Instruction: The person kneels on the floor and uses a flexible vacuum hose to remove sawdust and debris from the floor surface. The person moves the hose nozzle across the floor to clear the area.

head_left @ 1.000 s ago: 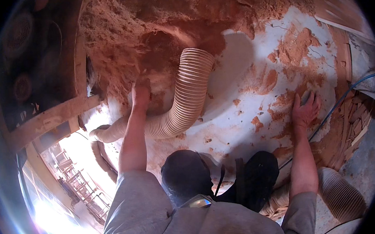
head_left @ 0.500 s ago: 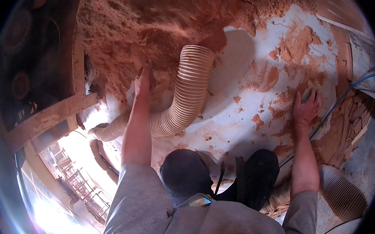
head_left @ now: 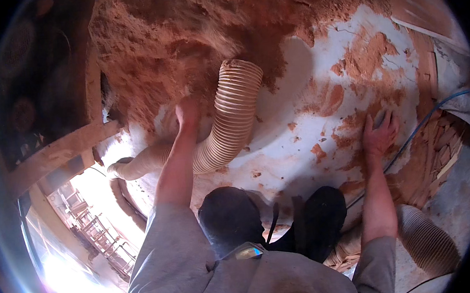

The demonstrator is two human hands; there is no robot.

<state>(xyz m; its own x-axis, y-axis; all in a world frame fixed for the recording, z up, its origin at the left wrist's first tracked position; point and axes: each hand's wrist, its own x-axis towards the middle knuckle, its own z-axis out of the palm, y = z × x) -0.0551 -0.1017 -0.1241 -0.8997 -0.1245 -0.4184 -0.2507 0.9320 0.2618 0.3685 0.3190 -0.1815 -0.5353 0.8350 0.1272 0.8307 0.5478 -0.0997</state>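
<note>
A large heap of reddish-brown sawdust (head_left: 168, 47) covers the far side of the pale floor (head_left: 282, 127). Bent upward from the left, a ribbed beige hose (head_left: 234, 116) ends at the edge of this heap, with sawdust around its mouth. My left hand (head_left: 188, 110) is at the heap's near edge, just left of the hose. Its fingers are blurred and partly hidden, so their grip does not show. To the right, my right hand (head_left: 380, 135) rests on the dusty floor, fingers apart and holding nothing.
My dark-clad knees (head_left: 322, 219) are bent below the hose. A blue cable (head_left: 426, 117) runs past my right hand, near broken wood strips (head_left: 446, 145). Another ribbed hose (head_left: 427, 239) lies at lower right. A wooden frame (head_left: 64, 155) and dark panel (head_left: 40, 89) stand left.
My left hand has shifted slightly right and nearer; its fingers no longer show stretched out. Some sawdust now shows on the hose's rim. My right hand stays at nearly the same place.
</note>
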